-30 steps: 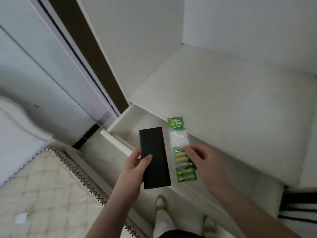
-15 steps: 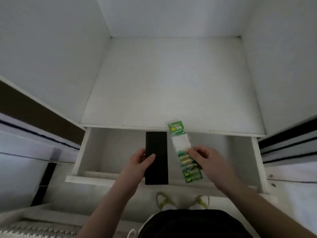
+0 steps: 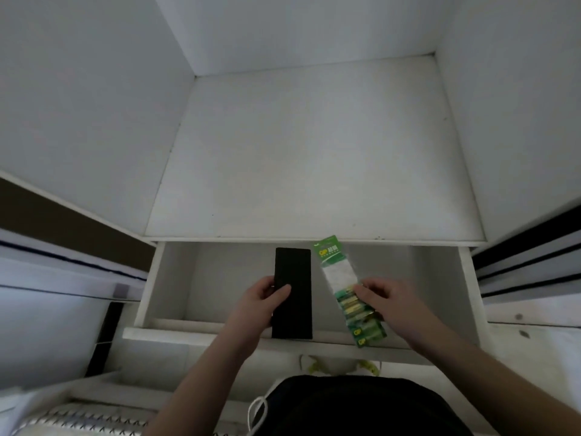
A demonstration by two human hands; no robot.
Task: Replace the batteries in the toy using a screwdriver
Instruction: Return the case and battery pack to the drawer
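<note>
While the battery pack (image 3: 349, 297), low and right of centre in the frame, hangs pinched in the right hand (image 3: 385, 298) over the open drawer (image 3: 465, 278), keep the left hand (image 3: 262, 298) wrapped firmly round the black case (image 3: 293, 291); carry both out level.

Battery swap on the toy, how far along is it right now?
Early. Fetched: the right hand holds a green battery pack and the left hand a flat black case, both over the open drawer. No toy or screwdriver shows, so unscrewing, swapping and closing all remain.
</note>
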